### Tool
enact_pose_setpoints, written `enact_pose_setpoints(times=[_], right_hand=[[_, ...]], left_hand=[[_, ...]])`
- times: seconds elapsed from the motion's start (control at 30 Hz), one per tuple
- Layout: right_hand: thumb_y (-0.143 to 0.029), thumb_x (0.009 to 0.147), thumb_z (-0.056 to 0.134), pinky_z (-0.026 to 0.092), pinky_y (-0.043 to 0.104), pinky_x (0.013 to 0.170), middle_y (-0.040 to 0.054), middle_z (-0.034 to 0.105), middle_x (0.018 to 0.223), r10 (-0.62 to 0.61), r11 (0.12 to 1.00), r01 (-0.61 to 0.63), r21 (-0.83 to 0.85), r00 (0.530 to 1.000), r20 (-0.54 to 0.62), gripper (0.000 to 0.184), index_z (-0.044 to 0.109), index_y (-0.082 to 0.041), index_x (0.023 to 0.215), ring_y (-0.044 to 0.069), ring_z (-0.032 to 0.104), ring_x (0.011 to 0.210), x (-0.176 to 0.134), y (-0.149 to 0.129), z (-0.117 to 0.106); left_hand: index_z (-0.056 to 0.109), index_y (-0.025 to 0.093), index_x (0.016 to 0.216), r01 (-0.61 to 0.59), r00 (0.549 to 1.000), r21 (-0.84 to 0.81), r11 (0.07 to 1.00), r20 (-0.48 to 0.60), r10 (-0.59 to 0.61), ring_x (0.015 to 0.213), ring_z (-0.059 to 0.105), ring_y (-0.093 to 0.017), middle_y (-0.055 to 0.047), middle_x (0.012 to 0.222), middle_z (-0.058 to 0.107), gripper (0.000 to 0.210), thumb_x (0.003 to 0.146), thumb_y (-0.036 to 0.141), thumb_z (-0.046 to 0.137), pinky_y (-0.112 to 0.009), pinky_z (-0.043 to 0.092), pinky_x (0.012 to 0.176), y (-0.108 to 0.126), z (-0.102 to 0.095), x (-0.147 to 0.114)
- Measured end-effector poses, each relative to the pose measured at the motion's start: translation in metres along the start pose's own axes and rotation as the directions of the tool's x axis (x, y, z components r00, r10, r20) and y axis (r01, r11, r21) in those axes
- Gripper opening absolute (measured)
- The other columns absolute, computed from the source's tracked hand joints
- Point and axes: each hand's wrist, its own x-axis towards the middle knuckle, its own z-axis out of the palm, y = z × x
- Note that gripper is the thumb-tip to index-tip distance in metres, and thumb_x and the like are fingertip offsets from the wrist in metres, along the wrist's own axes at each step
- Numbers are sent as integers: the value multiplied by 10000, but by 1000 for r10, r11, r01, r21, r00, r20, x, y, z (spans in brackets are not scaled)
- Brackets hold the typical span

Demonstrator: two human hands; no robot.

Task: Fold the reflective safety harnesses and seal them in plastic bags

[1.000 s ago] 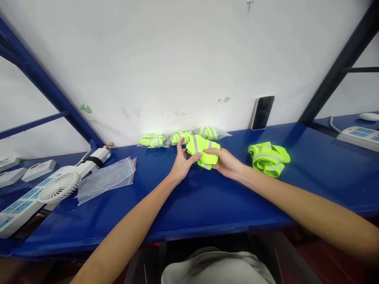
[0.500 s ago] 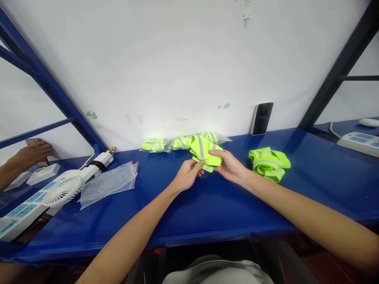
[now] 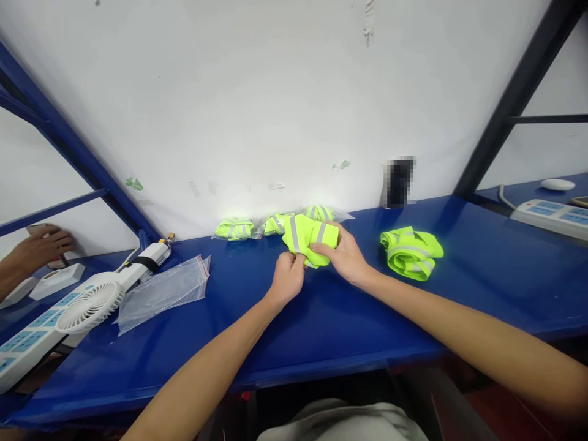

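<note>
Both my hands hold a folded bundle of neon-yellow reflective fabric (image 3: 305, 236) with silver stripes, above the blue table (image 3: 358, 318). My left hand (image 3: 288, 275) pinches its lower left edge between thumb and curled fingers. On the right side, my right hand (image 3: 345, 252) grips it with the thumb across the front and the fingers behind. Another loosely rolled neon-yellow reflective bundle (image 3: 412, 251) lies to the right of my right forearm. Behind the held bundle, by the wall, several similar bundles lie in clear plastic bags (image 3: 235, 229); the held fabric partly hides some of them.
Clear zip bags (image 3: 165, 294) lie flat on the left, beside a white handheld fan (image 3: 92, 306) and a power strip (image 3: 27, 340). A dark upright device (image 3: 399, 184) leans on the wall. Another person's hand (image 3: 43, 248) is at far left, beyond the blue frame.
The held bundle has turned slightly, so another silver stripe shows on its right side. My left fingers have curled closer under its lower edge. The view has shifted a little.
</note>
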Motion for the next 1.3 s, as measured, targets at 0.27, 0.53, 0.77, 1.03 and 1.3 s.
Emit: enact_pose_setpoints(times=[0.27,0.53,0.77,1.03,1.3], right_hand=[[-367,754,734,478,334,767,51,654,982,-246,901,225,-372,969,-9,535,497,-203,1206,237,605,862,-8,2,-3],[-381,733,765,480,351,833,45,645,1059,-194,953,191,-235,981,10,545,510,-227,1190,246,607,944,-3,7,-2],[-356,675,778,476,362,867,45,638,1055,-98,993,98,-62,995,-4,547,515,-223,1136,245,598,973,8,9,-9],[-296,698,713,482,321,792,9,587,960,-38,997,31,74,994,99,473,458,-251,1093,213,578,911,-5,-6,-2],[-259,723,692,479,309,772,10,576,944,-173,977,184,-103,979,108,455,470,-253,1120,198,557,851,-10,-4,-6]], left_hand=[[473,166,504,52,991,98,994,-124,-40,447,325,-74,39,456,409,334,766,355,562,-230,198,467,1,-6,1],[654,125,844,19,994,-18,1000,-104,-21,635,586,-149,-45,724,638,174,784,280,602,-226,443,543,-1,-4,2],[279,347,1508,-16,999,-418,908,26,30,925,651,-196,-43,1091,614,798,817,291,674,-374,598,801,16,-16,3],[212,373,1561,-146,984,-315,938,51,170,1100,623,-262,-71,1382,541,739,921,537,543,-386,587,869,13,-14,-7],[254,372,1539,-97,992,-392,915,36,121,1110,623,-258,-66,1430,509,765,883,532,615,-379,585,867,14,-8,-9]])
